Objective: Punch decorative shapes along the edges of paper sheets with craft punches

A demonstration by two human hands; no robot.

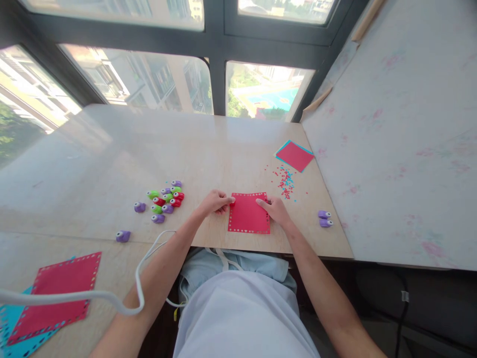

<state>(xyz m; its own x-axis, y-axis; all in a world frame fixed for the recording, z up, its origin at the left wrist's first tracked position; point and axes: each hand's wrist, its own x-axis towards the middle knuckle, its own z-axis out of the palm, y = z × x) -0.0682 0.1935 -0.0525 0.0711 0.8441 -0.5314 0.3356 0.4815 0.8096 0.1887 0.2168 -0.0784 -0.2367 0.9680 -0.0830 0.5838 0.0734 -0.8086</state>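
Observation:
A square of red paper [248, 214] with small punched holes along its edges lies in front of me near the table's front edge. My left hand [218, 201] is closed at the sheet's upper left edge, its thumb on a small red craft punch [232, 202] that is mostly hidden by the fingers. On the opposite side, my right hand [275, 208] pinches the paper's right edge, thumb on top and fingers underneath.
Several purple, green and red craft punches [167, 201] cluster to the left; purple punches [325, 223] stand right. Paper confetti [286, 183] lies below stacked paper [296, 156]. Punched sheets [63, 288] lie lower left, under a white cable [112, 297]. A patterned wall [391, 149] borders the table.

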